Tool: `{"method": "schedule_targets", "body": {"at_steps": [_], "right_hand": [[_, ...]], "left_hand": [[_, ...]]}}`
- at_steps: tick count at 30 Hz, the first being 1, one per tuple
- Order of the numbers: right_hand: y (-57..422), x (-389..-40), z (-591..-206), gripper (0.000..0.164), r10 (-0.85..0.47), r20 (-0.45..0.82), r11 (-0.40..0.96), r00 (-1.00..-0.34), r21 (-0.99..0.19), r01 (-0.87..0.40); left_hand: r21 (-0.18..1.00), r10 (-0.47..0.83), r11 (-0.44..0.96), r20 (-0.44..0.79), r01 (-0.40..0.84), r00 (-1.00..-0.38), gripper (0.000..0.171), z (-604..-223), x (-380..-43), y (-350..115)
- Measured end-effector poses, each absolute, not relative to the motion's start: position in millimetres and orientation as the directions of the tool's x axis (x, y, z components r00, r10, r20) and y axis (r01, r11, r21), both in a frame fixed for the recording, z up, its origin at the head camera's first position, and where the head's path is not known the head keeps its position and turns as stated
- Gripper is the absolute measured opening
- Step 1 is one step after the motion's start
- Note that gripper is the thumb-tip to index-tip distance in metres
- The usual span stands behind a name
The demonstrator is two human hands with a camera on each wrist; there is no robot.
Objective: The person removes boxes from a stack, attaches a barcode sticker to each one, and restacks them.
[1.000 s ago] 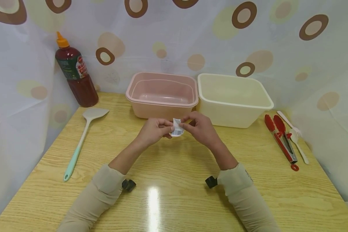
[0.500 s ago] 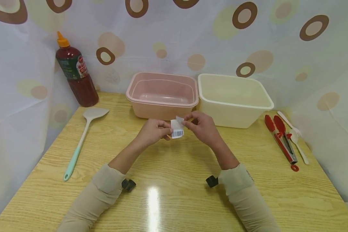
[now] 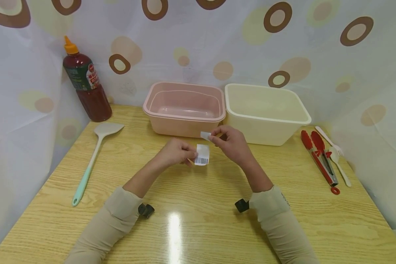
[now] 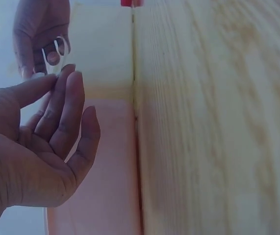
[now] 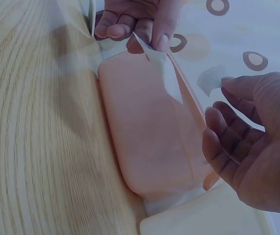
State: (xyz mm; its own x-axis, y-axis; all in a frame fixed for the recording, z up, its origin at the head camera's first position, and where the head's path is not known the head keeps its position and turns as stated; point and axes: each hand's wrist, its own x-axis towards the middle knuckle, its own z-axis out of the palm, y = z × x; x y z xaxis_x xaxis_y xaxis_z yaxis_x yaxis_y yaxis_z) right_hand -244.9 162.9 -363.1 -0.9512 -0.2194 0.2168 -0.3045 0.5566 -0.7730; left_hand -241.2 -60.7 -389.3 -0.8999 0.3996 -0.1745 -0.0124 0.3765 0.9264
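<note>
Between thumb and fingers, my left hand [image 3: 176, 151] pinches a small white barcode label [image 3: 202, 151], printed bars along its lower edge. My right hand [image 3: 231, 143] pinches a smaller pale, translucent slip [image 3: 204, 135] just above and apart from the label. In the right wrist view this slip [image 5: 209, 81] looks thin and see-through, while the label [image 5: 162, 68] hangs curled from the left fingertips. The left wrist view shows the left hand [image 4: 41, 142] close up, fingers bent, with the right hand beyond it. Both hands are over the table, in front of the bins.
A pink bin [image 3: 184, 126] and a cream bin [image 3: 260, 130] stand side by side at the back. A sauce bottle [image 3: 89, 84] and a spatula [image 3: 92, 157] are on the left. Red tongs [image 3: 320, 157], a white fork [image 3: 330, 141] and a white spoon [image 3: 341, 168] lie right.
The slip has come away from the label. My left hand has moved slightly down with the label, while my right hand has moved a little up and right with the slip.
</note>
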Motion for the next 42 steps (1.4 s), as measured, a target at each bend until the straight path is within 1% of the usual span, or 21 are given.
{"method": "schedule_targets", "body": {"at_steps": [3, 6, 12, 15, 17, 20, 24, 29, 35, 39, 42], "right_hand": [[162.6, -244.8, -363.7, 0.013, -0.218, 0.215, 0.557, -0.952, -0.773, -0.303], [162.6, -244.5, -364.0, 0.013, -0.221, 0.215, 0.556, -0.951, -0.773, -0.304], [161.8, -244.5, -363.7, 0.013, -0.223, 0.207, 0.565, -0.953, -0.769, -0.299], [161.3, -244.5, -363.3, 0.013, -0.22, 0.203, 0.567, -0.954, -0.769, -0.295], [160.9, -244.2, -363.3, 0.013, -0.217, 0.202, 0.567, -0.955, -0.77, -0.292], [159.4, -243.3, -364.6, 0.014, -0.214, 0.22, 0.575, -0.952, -0.759, -0.305], [155.8, -241.9, -368.8, 0.013, -0.224, 0.294, 0.601, -0.929, -0.709, -0.369], [149.1, -238.0, -373.9, 0.01, -0.257, 0.434, 0.643, -0.863, -0.59, -0.488], [141.4, -232.1, -376.4, 0.008, -0.319, 0.569, 0.745, -0.758, -0.344, -0.572], [138.4, -230.1, -376.6, 0.008, -0.372, 0.646, 0.762, -0.667, -0.199, -0.617], [137.2, -229.3, -376.9, 0.009, -0.409, 0.689, 0.749, -0.598, -0.12, -0.651]], "left_hand": [[0.914, 0.442, 0.404, -0.175, 0.022, -0.88, 0.018, -389.8, -239.7, -61.5], [0.914, 0.469, 0.406, -0.189, 0.02, -0.863, 0.018, -389.9, -238.1, -61.9], [0.899, 0.482, 0.438, -0.239, -0.005, -0.843, 0.021, -390.4, -238.0, -62.3], [0.89, 0.479, 0.456, -0.249, -0.004, -0.841, 0.025, -389.1, -237.4, -62.4], [0.884, 0.454, 0.467, -0.238, 0.001, -0.859, 0.029, -388.2, -237.3, -62.5], [0.894, 0.396, 0.447, -0.178, 0.02, -0.901, 0.03, -386.3, -237.2, -62.0], [0.94, 0.31, 0.341, -0.087, 0.026, -0.947, 0.029, -381.9, -236.2, -59.6], [0.964, 0.23, 0.264, -0.052, 0.011, -0.972, 0.031, -377.9, -235.2, -57.4], [0.973, 0.209, 0.233, -0.048, 0.002, -0.977, 0.031, -376.3, -234.6, -57.4], [0.977, 0.207, 0.212, -0.06, -0.016, -0.976, 0.029, -376.0, -234.3, -57.9], [0.98, 0.207, 0.199, -0.069, -0.027, -0.976, 0.028, -376.1, -234.1, -58.8]]}}
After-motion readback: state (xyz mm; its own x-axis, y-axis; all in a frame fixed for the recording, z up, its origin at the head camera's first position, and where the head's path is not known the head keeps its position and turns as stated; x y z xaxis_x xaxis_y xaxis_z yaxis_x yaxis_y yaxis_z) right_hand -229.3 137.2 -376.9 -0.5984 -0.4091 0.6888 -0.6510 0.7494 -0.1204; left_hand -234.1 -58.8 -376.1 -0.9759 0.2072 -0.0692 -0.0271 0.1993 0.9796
